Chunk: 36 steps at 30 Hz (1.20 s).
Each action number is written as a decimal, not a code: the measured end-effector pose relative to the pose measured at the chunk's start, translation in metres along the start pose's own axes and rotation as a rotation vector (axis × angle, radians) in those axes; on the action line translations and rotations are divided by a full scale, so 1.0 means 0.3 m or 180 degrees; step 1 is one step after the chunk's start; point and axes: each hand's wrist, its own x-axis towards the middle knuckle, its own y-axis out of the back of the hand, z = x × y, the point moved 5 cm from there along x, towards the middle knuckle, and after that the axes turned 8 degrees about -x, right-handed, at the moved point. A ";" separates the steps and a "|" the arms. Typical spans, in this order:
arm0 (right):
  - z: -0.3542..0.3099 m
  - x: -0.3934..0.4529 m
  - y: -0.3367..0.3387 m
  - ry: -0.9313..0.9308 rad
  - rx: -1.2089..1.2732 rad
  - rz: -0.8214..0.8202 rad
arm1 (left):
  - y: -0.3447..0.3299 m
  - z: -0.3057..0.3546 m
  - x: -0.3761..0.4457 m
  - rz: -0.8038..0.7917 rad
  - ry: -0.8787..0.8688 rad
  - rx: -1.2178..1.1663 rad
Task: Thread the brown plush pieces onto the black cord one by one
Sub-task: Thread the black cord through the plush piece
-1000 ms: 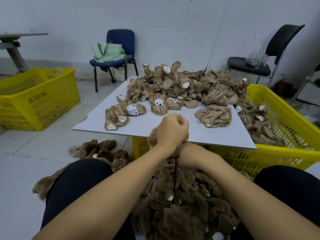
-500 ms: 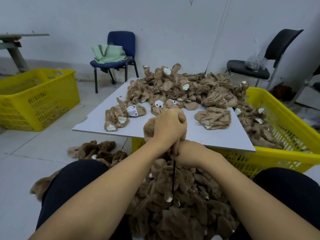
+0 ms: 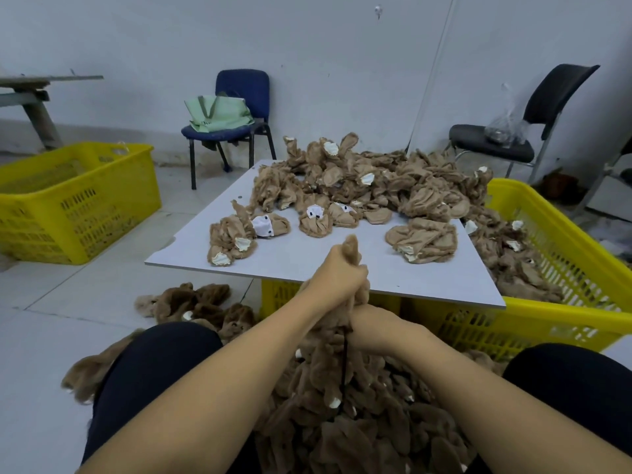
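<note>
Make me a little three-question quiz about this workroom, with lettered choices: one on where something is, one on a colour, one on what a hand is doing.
1. Where does the green bag lie?
A. on the blue chair
B. in the left yellow crate
C. on the white board

2. What colour is the cord that hangs down below the hands?
A. white
B. black
C. yellow

3. What is the left hand doing?
A. lying flat on the board
B. hanging idle at the knee
C. gripping a brown plush piece

Answers:
1 A: the green bag sits on the seat of the blue chair by the wall.
2 B: the black cord runs down into the plush in the lap.
3 C: the left hand has its fingers curled round a brown plush piece whose tip sticks up above the fist.
</note>
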 end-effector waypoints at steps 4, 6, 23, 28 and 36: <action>0.004 0.002 0.028 -0.0055 0.0078 0.0084 | 0.017 0.057 -0.004 0.0052 -0.0181 -0.0344; 0.013 0.004 0.058 -0.0107 0.0045 0.0163 | 0.031 0.100 0.004 0.0229 -0.0484 -0.0328; 0.034 0.050 0.056 0.0104 0.0779 0.0381 | 0.047 0.067 0.029 0.0182 -0.0120 0.0094; 0.108 -0.031 0.229 -0.0307 0.0859 -0.0005 | 0.083 0.206 -0.032 0.0854 -0.1134 0.0547; 0.151 -0.111 0.459 -0.0295 0.2045 0.1460 | -0.020 0.060 -0.084 0.0535 -0.0565 0.1040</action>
